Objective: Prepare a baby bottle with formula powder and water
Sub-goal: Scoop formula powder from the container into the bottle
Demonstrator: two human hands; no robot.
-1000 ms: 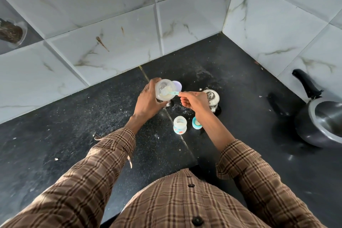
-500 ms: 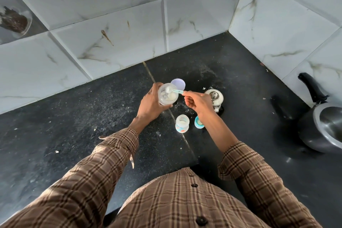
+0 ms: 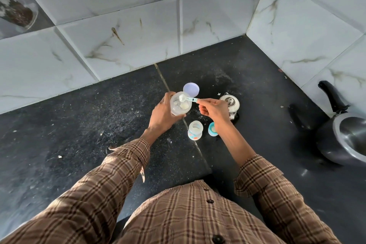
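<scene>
Pale powder heaps the scoop (image 3: 183, 97) pinched in the right hand (image 3: 213, 109), just above the clear jar (image 3: 179, 106) the left hand (image 3: 162, 115) grips. Scooping seems underway; next, carry it level to the open bottle (image 3: 195, 130) below both fingertips.

Pressure cooker (image 3: 344, 140), perhaps; marble tiles (image 3: 128, 41)

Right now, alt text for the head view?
Left hand holds a clear powder container while the right hand pinches a scoop of powder at its mouth. An open baby bottle stands below on the black counter.
</scene>
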